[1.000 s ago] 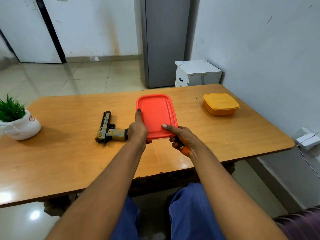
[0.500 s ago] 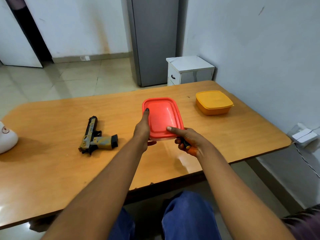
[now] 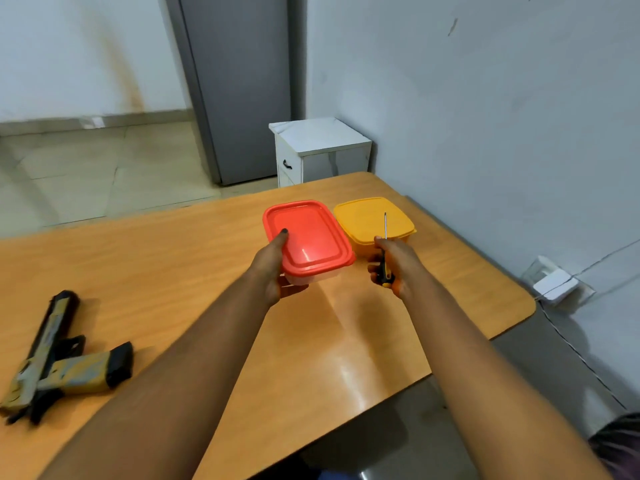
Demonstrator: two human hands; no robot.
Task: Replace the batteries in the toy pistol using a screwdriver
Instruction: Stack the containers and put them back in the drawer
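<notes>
The left hand point(image 3: 273, 268) grips the near left edge of a red-lidded container point(image 3: 308, 237) — thumb lying on top of the lid, fingers curled underneath the clear base. The container is held just beside a yellow container point(image 3: 363, 216) that rests on the wooden desk point(image 3: 173, 271) near the wall. The right hand point(image 3: 394, 265) is curled around the black-and-yellow handle of a screwdriver point(image 3: 385, 251), its thin metal shaft pointing up and away in front of the yellow lid. The toy pistol point(image 3: 62, 362) lies on its side at the desk's left — well apart from both hands. A small white cabinet point(image 3: 322, 150) stands beyond the desk.
</notes>
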